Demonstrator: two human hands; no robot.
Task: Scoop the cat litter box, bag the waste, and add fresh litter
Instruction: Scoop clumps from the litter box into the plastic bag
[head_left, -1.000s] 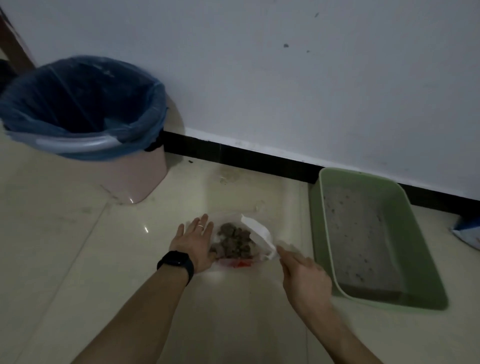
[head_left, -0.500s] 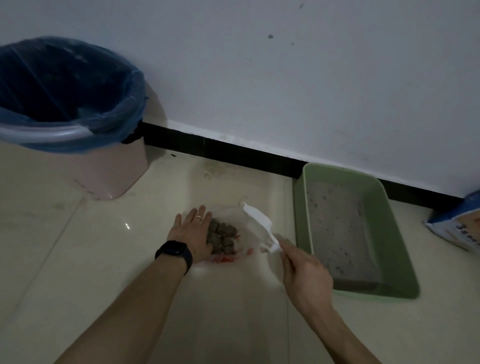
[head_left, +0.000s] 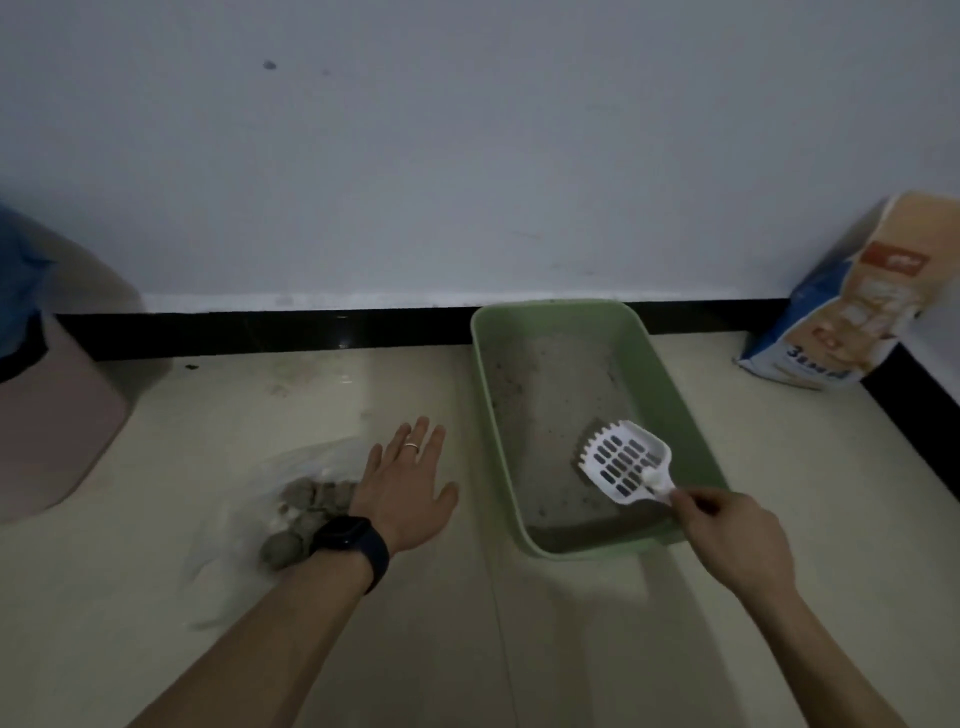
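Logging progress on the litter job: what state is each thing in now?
scoop: looks empty, held over the box.
right hand: grips the scoop's handle.
left hand: flat, fingers straight, by the bag.
bag: lying flat, clumps inside.
box: thin litter layer.
sack: standing, tilted.
bin: lined in blue.

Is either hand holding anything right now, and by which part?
The right hand grips the white scoop by its handle, over the green litter box. The left hand lies flat, fingers straight, holding nothing.
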